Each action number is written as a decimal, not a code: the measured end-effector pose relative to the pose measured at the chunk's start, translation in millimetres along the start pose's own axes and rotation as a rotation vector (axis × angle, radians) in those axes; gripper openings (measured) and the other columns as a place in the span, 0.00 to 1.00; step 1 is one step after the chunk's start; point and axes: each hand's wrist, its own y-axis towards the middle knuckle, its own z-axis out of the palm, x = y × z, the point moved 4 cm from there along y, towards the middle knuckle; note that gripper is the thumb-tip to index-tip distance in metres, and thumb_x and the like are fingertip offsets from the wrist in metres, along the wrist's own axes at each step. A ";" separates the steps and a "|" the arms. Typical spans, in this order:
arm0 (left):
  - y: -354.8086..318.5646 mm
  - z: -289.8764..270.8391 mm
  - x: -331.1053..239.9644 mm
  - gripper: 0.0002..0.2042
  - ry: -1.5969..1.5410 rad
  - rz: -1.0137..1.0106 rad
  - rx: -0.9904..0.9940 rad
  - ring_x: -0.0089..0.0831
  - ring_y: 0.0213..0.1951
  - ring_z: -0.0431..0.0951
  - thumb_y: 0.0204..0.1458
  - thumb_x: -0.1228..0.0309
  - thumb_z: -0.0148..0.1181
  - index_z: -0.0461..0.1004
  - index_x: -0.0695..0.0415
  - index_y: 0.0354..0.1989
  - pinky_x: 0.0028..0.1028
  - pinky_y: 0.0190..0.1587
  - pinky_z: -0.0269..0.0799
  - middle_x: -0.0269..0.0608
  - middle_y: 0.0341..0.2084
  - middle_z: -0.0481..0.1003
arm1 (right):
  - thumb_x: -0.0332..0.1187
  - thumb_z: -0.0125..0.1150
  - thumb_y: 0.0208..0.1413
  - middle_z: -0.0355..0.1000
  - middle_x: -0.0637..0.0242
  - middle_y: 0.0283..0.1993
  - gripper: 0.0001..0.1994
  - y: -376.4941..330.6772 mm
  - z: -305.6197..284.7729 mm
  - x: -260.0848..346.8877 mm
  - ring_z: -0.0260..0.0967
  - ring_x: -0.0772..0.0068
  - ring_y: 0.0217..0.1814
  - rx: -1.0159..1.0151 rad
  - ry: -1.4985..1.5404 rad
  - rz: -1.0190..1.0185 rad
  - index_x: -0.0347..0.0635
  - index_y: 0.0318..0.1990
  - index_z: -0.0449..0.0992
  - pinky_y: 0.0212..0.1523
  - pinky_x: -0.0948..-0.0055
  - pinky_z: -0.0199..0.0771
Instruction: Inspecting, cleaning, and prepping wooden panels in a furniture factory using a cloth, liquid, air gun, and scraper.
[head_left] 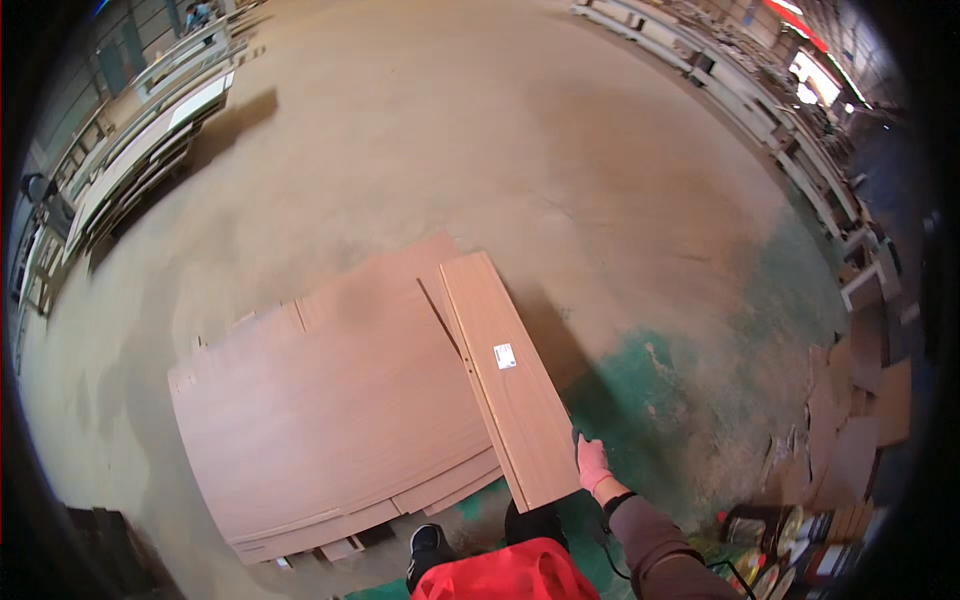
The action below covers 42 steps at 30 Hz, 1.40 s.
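A long reddish-brown wooden board [530, 410] with a small white label [505, 356] stands tilted in front of me. Its left long edge runs along a low stack of wide wooden sheets [330, 400]. My right hand [592, 462], in a pink glove with dark fingertips, is closed on the board's right edge near its lower end. Part of the fingers is hidden at the board's edge. My left hand does not show.
Wood offcuts [850, 430] lie at the right, above several cans and containers [770, 530]. Long racks of panels [150, 150] stand at the far left, with a person [50, 205] beside them. More pale frames [720, 80] line the far right.
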 end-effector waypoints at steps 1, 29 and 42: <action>-18.5 5.4 32.9 0.21 0.019 -0.109 -0.035 0.38 0.38 0.76 0.54 0.57 0.53 0.70 0.59 0.49 0.38 0.39 0.72 0.45 0.38 0.75 | 0.52 0.49 0.54 0.73 0.47 0.45 0.27 31.3 11.4 14.8 0.70 0.47 0.49 0.021 0.002 -0.005 0.31 0.39 0.76 0.47 0.57 0.70; -160.6 286.1 154.7 0.19 0.186 -0.514 0.049 0.39 0.39 0.75 0.56 0.60 0.50 0.69 0.60 0.50 0.35 0.41 0.71 0.45 0.40 0.75 | 0.41 0.48 0.55 0.72 0.56 0.44 0.16 256.0 163.0 65.0 0.67 0.54 0.49 0.297 -0.407 -0.660 0.42 0.43 0.75 0.52 0.60 0.65; -182.5 303.6 174.1 0.19 0.116 -0.471 0.086 0.39 0.41 0.75 0.56 0.61 0.49 0.68 0.61 0.50 0.35 0.43 0.71 0.46 0.42 0.74 | 0.40 0.51 0.53 0.71 0.55 0.47 0.16 214.6 191.8 105.2 0.68 0.53 0.50 0.371 -0.368 -0.781 0.44 0.47 0.73 0.51 0.60 0.68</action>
